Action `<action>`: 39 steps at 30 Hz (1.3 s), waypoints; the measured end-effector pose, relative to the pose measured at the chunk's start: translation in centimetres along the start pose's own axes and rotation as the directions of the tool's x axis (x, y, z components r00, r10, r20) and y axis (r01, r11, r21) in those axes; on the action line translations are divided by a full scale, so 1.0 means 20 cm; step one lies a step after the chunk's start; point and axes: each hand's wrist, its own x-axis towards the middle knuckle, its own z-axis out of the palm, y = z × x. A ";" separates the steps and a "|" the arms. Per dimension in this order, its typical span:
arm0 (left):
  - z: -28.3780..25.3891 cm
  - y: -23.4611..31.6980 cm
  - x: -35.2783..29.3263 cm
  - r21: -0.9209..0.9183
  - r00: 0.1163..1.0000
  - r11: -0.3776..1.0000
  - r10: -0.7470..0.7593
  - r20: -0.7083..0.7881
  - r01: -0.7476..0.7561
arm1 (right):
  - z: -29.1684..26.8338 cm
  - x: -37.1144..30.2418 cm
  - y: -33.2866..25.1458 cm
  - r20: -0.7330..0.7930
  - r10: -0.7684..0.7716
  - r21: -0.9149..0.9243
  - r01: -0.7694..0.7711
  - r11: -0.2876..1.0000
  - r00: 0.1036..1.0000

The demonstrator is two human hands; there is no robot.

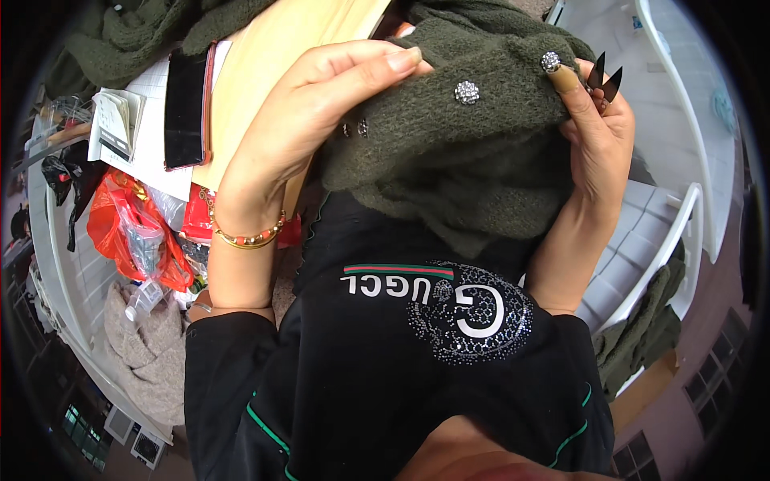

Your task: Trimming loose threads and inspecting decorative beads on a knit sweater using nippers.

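A dark green knit garment [449, 136] is stretched between my two hands, its lower folds hanging over my lap. On its edge sit round sparkling buttons, one in the middle [467, 92] and another at my right thumb tip; smaller ones show near my left wrist. My left hand [321, 84] pinches the knit edge between thumb and fingers. Closed on the other end, my right hand [597, 128] has a tan covering on its thumb. Two dark pointed blades of small thread snips [605, 80] stick out past its fingers; their handle is hidden in the hand.
A phone [188, 108] and a small booklet [118, 120] lie with papers at the left of the wooden tabletop [289, 32]. More green knitwear [144, 36] is piled at the far left. Below hang a red plastic bag [120, 216] and beige knit cloth [148, 349]. White panels [666, 104] stand right.
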 end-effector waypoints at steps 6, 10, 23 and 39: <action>-0.02 -0.01 -0.02 -0.039 1.000 0.999 0.015 -0.025 -0.016 | -0.02 0.01 0.04 -0.108 -0.039 0.003 0.040 0.999 0.993; -0.05 0.00 -0.05 -0.025 0.999 0.999 0.041 0.020 -0.040 | -0.07 0.02 0.05 -0.191 -0.048 0.118 0.071 0.990 0.980; -0.10 -0.02 -0.12 -0.118 0.997 0.990 0.076 0.029 -0.072 | -0.10 0.04 0.08 -0.300 -0.094 0.116 0.134 0.984 0.949; 0.01 -0.11 -0.11 0.590 0.904 0.758 0.414 -0.105 -0.278 | -0.06 -0.01 0.05 -0.338 -0.092 0.040 0.112 0.993 0.937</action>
